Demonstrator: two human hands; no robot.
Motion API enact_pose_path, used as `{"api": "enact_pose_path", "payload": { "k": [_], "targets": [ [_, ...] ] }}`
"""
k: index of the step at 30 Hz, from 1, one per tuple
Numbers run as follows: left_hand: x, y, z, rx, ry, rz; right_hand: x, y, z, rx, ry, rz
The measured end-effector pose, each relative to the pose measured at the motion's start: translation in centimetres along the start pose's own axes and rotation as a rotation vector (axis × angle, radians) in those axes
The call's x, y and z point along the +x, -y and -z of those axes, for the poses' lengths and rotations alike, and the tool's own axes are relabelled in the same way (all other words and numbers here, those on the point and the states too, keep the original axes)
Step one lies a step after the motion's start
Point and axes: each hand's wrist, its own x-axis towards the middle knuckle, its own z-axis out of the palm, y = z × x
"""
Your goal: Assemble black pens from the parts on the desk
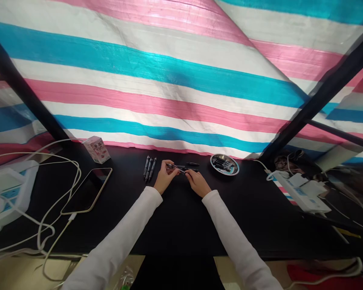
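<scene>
My left hand (165, 176) is closed on a slim pen (182, 171), thumb and fingers pinching one end. My right hand (198, 182) pinches the other end, so the pen spans the gap between my hands above the black table. Whether the pen is whole or in parts is too small to tell. Just beyond my right hand lies a short dark pen piece (192, 164). To the left of my left hand, three dark pens (149, 168) lie side by side. A round bowl (237, 168) on the right contains several dark, slender pen parts.
A phone (89, 191) on a charging cable and a small patterned box (97, 149) are at left. White power strips (302, 193) and loose cables occupy both sides. A striped sheet (169, 72) hangs behind the black table (181, 225), between dark frame posts.
</scene>
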Motion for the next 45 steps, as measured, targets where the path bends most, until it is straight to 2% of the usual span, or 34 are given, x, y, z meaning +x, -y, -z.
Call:
{"api": "enact_pose_path", "payload": {
  "k": [2, 5, 9, 11, 14, 18, 22, 29, 32, 39, 42, 45],
  "targets": [
    [0.1, -0.1, 0.5, 0.17, 0.057, -0.056, 0.0, -0.5, 0.2, -0.054, 0.0, -0.003],
    [0.3, -0.4, 1.3, 0.454, 0.112, -0.22, 0.0, -0.9, 0.4, -0.128, -0.002, -0.005],
    [0.3, -0.7, 2.0, 0.795, 0.284, -0.391, -0.1, -1.0, 0.4, -0.197, 0.015, 0.019],
    [0.2, -0.8, 2.1, 0.951, 0.349, -0.432, -0.1, -1.0, 0.3, -0.205, 0.017, 0.024],
    [0.2, -0.7, 1.9, 1.095, 0.379, -0.432, 0.0, -1.0, 0.2, -0.203, -0.01, 0.004],
    [0.2, -0.6, 1.8, 1.142, 0.416, -0.374, -0.1, -0.8, 0.7, -0.173, -0.084, 0.01],
    [0.1, -0.8, 1.8, 1.147, 0.384, -0.353, -0.2, -0.4, 1.0, -0.152, -0.128, 0.037],
    [0.0, -0.6, 1.6, 1.244, 0.313, -0.415, -0.1, -0.7, -0.2, -0.245, -0.072, -0.028],
    [0.0, -0.7, 1.7, 1.253, 0.294, -0.406, 0.0, -1.0, -0.3, -0.207, -0.062, -0.033],
    [0.0, -0.5, 1.7, 1.205, 0.345, -0.337, 0.0, -0.7, 0.5, -0.119, -0.191, -0.02],
    [0.0, -0.5, 1.7, 1.203, 0.329, -0.352, -0.1, -0.6, 0.3, -0.151, -0.186, -0.029],
    [0.0, -0.7, 1.7, 1.224, 0.282, -0.372, -0.1, -0.9, -0.2, -0.206, -0.125, -0.038]
  ]
}}
